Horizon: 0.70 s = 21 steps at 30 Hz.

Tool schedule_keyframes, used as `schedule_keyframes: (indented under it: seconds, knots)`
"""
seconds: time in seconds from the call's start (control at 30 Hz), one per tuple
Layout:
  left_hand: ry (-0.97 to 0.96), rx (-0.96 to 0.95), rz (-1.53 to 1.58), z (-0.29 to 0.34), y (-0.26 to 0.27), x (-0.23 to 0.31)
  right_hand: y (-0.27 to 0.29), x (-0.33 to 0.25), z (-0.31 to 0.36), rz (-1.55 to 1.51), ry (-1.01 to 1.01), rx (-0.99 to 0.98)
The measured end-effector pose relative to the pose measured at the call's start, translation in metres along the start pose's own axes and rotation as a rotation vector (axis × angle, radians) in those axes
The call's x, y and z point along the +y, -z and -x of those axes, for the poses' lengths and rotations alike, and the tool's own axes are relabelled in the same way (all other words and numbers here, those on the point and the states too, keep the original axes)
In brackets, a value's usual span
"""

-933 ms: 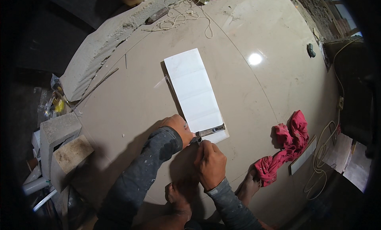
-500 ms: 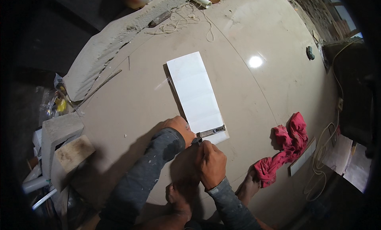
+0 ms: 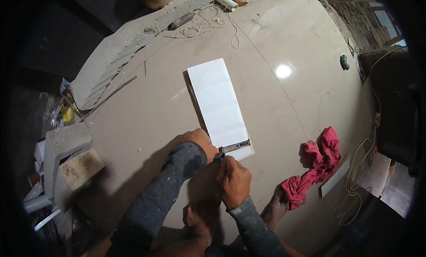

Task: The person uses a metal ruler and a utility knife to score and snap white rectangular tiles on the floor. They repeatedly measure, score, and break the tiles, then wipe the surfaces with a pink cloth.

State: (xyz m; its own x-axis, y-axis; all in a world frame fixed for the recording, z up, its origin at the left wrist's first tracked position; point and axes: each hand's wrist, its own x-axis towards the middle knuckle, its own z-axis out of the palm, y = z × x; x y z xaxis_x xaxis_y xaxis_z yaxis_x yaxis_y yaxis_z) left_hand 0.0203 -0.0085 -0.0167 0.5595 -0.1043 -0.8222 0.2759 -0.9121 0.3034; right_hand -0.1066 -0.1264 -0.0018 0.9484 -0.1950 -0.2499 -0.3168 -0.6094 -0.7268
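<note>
Apparently curled hands (image 3: 234, 181) at the slim bar (image 3: 234, 147)

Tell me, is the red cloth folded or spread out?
Neither: the red cloth lies crumpled on the floor, its lumpy, twisted shape showing no neat layers.

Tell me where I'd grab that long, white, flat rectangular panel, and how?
Probably best: grip the white panel near its middle, coming in from both long sides, because those edges are straight and uncovered there. The near end seems worse: a narrow, greyish bar lies across it, close to the left hand and right hand.
</note>
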Motion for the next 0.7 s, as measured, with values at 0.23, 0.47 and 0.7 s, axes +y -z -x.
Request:
schedule_keyframes:
  seconds: [0.23, 0.47, 0.7]
  knots:
    - [0.001, -0.094, 0.025, -0.001, 0.004, 0.000, -0.005, -0.002, -0.001, 0.013, 0.014, 0.081]
    - [0.009, -0.026, -0.001, -0.002, -0.003, -0.003, -0.004, -0.003, -0.002, 0.074, 0.014, 0.068]
    - [0.011, -0.032, -0.006, -0.006, -0.007, -0.004, -0.006, -0.001, -0.002, 0.061, 0.026, 0.089]
